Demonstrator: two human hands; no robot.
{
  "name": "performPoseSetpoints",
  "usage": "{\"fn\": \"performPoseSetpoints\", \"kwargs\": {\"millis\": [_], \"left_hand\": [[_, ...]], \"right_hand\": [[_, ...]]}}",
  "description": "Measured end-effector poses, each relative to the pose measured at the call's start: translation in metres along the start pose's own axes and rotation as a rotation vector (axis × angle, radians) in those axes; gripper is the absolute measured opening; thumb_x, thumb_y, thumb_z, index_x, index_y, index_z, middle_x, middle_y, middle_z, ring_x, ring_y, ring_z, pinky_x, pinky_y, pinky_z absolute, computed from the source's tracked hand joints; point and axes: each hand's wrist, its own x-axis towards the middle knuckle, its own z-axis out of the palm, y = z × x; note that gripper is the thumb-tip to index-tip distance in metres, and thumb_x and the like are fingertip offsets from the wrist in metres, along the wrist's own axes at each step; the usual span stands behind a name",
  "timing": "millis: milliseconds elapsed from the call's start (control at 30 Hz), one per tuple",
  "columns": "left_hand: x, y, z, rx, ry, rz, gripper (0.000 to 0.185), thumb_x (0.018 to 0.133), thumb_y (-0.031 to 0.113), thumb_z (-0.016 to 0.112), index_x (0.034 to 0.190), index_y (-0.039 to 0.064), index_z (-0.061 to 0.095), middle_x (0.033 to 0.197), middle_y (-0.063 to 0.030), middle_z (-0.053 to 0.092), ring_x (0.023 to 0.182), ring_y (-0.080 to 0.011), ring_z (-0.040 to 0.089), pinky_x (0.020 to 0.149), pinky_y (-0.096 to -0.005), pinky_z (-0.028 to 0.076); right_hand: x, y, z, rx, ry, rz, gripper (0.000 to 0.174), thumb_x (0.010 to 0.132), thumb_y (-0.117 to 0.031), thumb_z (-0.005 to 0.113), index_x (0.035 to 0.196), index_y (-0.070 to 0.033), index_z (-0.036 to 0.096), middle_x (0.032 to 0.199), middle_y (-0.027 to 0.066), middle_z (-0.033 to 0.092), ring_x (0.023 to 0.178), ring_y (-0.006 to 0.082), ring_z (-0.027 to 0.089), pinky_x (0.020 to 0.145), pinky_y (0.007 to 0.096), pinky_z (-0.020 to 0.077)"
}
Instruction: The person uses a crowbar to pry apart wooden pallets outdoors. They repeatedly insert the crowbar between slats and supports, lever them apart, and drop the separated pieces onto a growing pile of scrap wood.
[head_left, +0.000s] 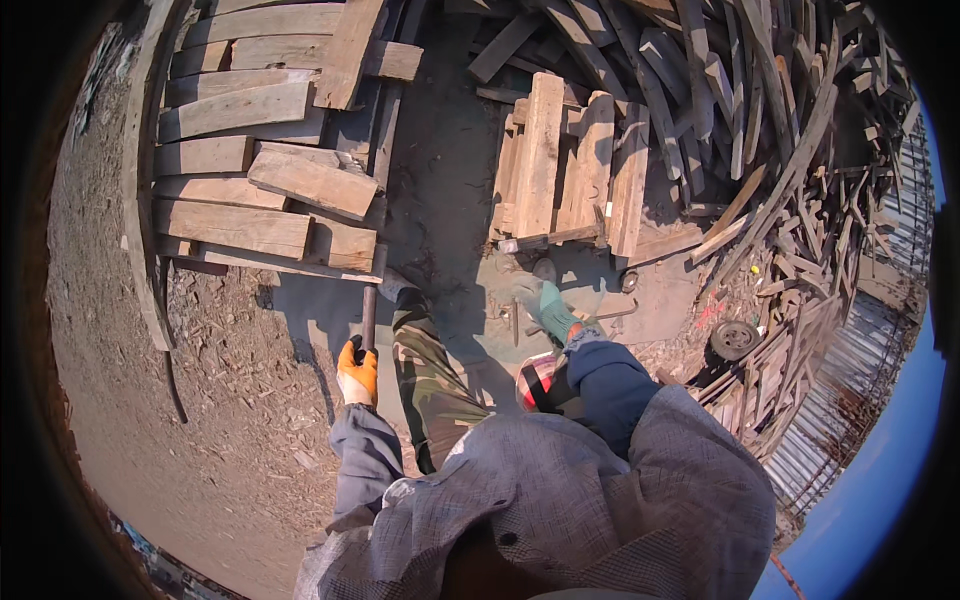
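My left hand (358, 371), in an orange and white work glove, is closed around the handle (369, 319) of a wooden cart or rack. Short wooden boards (232, 225) lie stacked across its frame. My right hand (541, 301), in a green glove, hangs over the ground; it is blurred, and whether it holds anything cannot be made out. Close by it are a metal bar (515, 322) on the ground and a hammer-like tool (555, 238) lying along the ends of several upright-looking wooden beams (538, 157).
A large heap of old timber (750, 97) fills the upper right. A small wheel (734, 340) lies beside more scrap wood (795, 352) at the right. A long curved beam (139, 172) edges the board stack on the left. Wood chips (247, 360) cover the ground.
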Motion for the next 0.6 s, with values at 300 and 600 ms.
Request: {"fn": "performPoseSetpoints", "kwargs": {"millis": [300,600], "left_hand": [[-0.041,0.122,0.11,0.418,-0.2,0.153,0.058,0.084,0.028,0.075,0.133,0.0,0.061,0.133,-0.0234,0.063,0.122,-0.037,0.061,0.103,-0.0401,0.049],[-0.01,0.189,0.332,0.872,-0.317,0.352,0.063,0.078,0.03,0.077,0.134,0.008,0.058,0.133,-0.0203,0.062,0.121,-0.0382,0.06,0.101,-0.0419,0.049]], "right_hand": [[-0.082,0.343,-0.137,0.768,0.394,0.52,0.028,0.094,-0.024,0.062,0.11,0.0,0.062,0.093,0.0094,0.067,0.072,0.0207,0.067,0.053,0.0308,0.049],[-0.193,0.354,-0.129,0.896,0.527,0.504,0.022,0.1,-0.017,0.056,0.111,0.0,0.065,0.09,0.0061,0.064,0.079,0.0156,0.063,0.062,0.0302,0.0509]]}}
